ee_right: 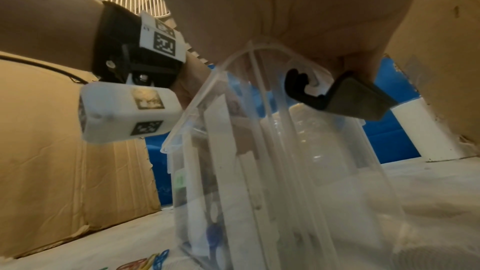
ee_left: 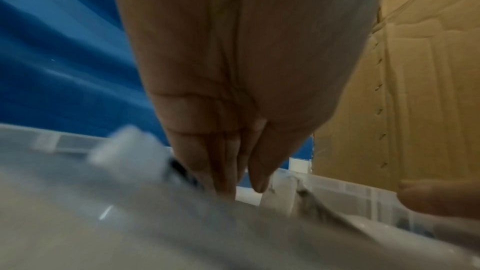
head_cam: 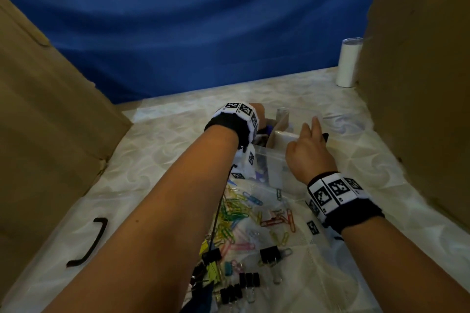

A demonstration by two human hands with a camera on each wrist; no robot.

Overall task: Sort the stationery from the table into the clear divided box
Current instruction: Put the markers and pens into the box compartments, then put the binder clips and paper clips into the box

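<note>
The clear divided box (head_cam: 274, 157) sits on the table (head_cam: 157, 150) between two cardboard walls, towards the far end by the blue cloth (head_cam: 178, 20). Its compartments hold things I can't make out through the blur. The right hand (head_cam: 309, 154) is over the box with its fingers curled; from the right wrist view it grips a black binder clip (ee_right: 342, 98) right at the box's top rim. The left hand (head_cam: 256, 114) reaches into the far left part of the box, fingers straight and pressed together, pointing down, tips touching something pale and blurred; it holds nothing that I can see. Nearer to the person, a heap of coloured paper clips (head_cam: 244, 213) lies on a clear plastic sheet, with several more black binder clips (head_cam: 250, 279) just beside them. A white tumbler (head_cam: 349, 62) stands well apart at the far right.
</note>
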